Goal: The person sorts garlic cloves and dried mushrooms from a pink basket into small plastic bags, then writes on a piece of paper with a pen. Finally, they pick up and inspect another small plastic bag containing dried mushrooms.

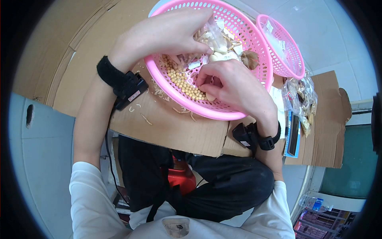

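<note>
A large pink basket stands on the cardboard surface, with yellow-brown beans along its near left side. My left hand reaches over the far left rim, its thumb and fingers closed around a clear plastic bag with pale contents. Low inside the basket, at the right end of the beans, is my right hand, its fingers pinched together; what they hold, if anything, is too small to name. Other small packets with white labels and a brown lump lie beyond my hands in the basket.
A smaller pink basket with clear bags stands at the back right. Several filled bags and a blue and black flat item lie below it. Pale thin scraps are scattered on the cardboard by the large basket.
</note>
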Action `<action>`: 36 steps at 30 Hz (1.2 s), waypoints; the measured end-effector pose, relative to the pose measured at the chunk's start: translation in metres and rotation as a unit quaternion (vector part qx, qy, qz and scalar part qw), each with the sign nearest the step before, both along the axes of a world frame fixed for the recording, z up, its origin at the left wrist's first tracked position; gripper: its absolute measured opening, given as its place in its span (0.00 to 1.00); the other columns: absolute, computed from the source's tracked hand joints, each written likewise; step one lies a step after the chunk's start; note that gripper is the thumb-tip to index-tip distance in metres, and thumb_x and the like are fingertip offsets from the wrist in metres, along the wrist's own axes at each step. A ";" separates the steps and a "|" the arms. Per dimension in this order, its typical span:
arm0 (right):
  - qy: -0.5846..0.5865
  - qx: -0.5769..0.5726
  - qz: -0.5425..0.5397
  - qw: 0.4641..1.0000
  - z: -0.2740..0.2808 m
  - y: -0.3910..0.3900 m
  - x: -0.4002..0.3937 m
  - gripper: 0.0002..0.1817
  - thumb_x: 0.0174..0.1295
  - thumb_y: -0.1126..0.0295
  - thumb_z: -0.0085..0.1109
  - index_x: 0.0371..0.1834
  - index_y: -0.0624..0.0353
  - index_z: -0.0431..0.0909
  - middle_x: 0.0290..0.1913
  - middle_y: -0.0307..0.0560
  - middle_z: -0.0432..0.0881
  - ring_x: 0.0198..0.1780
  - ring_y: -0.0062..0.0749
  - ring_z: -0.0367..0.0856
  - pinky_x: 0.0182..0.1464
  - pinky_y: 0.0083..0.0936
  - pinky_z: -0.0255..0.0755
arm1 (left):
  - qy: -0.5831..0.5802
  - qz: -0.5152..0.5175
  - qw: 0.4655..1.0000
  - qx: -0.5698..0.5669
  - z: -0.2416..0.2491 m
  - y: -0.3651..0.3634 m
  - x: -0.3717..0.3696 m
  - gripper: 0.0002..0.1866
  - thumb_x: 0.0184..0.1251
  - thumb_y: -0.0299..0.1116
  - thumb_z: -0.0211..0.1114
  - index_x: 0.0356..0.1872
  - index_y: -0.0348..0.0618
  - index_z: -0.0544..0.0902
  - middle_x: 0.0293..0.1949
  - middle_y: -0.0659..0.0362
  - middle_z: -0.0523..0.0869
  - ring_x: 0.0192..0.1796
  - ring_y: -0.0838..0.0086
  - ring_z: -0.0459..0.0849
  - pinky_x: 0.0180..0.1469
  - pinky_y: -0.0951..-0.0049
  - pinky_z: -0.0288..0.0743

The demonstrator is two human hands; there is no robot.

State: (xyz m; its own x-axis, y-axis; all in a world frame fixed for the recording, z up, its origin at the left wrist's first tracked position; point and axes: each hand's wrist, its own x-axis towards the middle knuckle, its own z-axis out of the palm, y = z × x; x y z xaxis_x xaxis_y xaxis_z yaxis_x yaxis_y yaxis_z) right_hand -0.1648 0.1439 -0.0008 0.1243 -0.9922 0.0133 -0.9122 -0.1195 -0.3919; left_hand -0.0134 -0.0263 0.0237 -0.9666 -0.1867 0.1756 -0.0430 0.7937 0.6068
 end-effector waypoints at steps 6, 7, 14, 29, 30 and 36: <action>0.009 0.004 -0.001 1.000 0.000 0.000 -0.001 0.06 0.62 0.74 0.67 0.39 0.62 0.89 0.34 0.55 0.91 0.38 0.51 0.91 0.47 0.43 0.84 | 0.013 0.012 1.000 -0.012 -0.002 0.008 0.002 0.24 0.76 0.41 0.68 0.59 0.28 0.75 0.50 0.43 0.88 0.47 0.63 0.90 0.48 0.66 0.88; 0.004 -0.002 0.001 1.000 -0.001 0.000 -0.002 0.05 0.61 0.74 0.67 0.38 0.63 0.89 0.34 0.55 0.91 0.38 0.51 0.91 0.47 0.43 0.84 | 0.013 0.010 1.000 -0.014 0.005 0.012 0.007 0.24 0.76 0.40 0.68 0.59 0.28 0.75 0.50 0.43 0.88 0.47 0.63 0.90 0.47 0.66 0.89; 0.008 -0.017 0.004 1.000 -0.001 0.000 -0.002 0.05 0.60 0.75 0.66 0.36 0.64 0.88 0.32 0.56 0.90 0.38 0.52 0.90 0.46 0.44 0.84 | -0.054 0.031 0.998 0.020 -0.003 0.000 -0.008 0.24 0.77 0.40 0.67 0.58 0.28 0.76 0.50 0.43 0.88 0.47 0.64 0.91 0.47 0.67 0.90; 0.004 -0.028 0.007 1.000 0.002 0.001 0.000 0.06 0.58 0.77 0.64 0.36 0.64 0.88 0.32 0.57 0.89 0.37 0.53 0.90 0.45 0.43 0.84 | 0.006 -0.016 1.000 -0.002 -0.001 0.001 -0.001 0.25 0.77 0.43 0.67 0.59 0.29 0.76 0.53 0.43 0.88 0.50 0.64 0.90 0.52 0.65 0.90; 0.004 -0.029 0.007 1.000 0.001 0.000 0.000 0.06 0.58 0.77 0.64 0.36 0.64 0.88 0.32 0.57 0.89 0.37 0.53 0.90 0.45 0.43 0.84 | 0.003 -0.001 1.000 -0.002 -0.007 -0.001 -0.006 0.24 0.77 0.43 0.67 0.58 0.29 0.77 0.53 0.43 0.88 0.50 0.64 0.90 0.52 0.66 0.90; 0.008 -0.047 0.017 0.999 -0.001 0.000 -0.001 0.06 0.59 0.76 0.63 0.37 0.64 0.87 0.32 0.59 0.89 0.37 0.54 0.90 0.46 0.45 0.84 | -0.026 0.033 0.999 0.012 -0.011 -0.001 -0.011 0.24 0.77 0.41 0.68 0.57 0.28 0.77 0.51 0.44 0.88 0.49 0.64 0.90 0.50 0.66 0.89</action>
State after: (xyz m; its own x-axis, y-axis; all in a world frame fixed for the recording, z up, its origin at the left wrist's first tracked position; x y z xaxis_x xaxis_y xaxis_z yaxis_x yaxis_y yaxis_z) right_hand -0.1654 0.1437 -0.0016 0.1597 -0.9817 0.1033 -0.9129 -0.1867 -0.3629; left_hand -0.0240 -0.0274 0.0130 -0.9599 -0.2535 0.1196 -0.1267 0.7731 0.6215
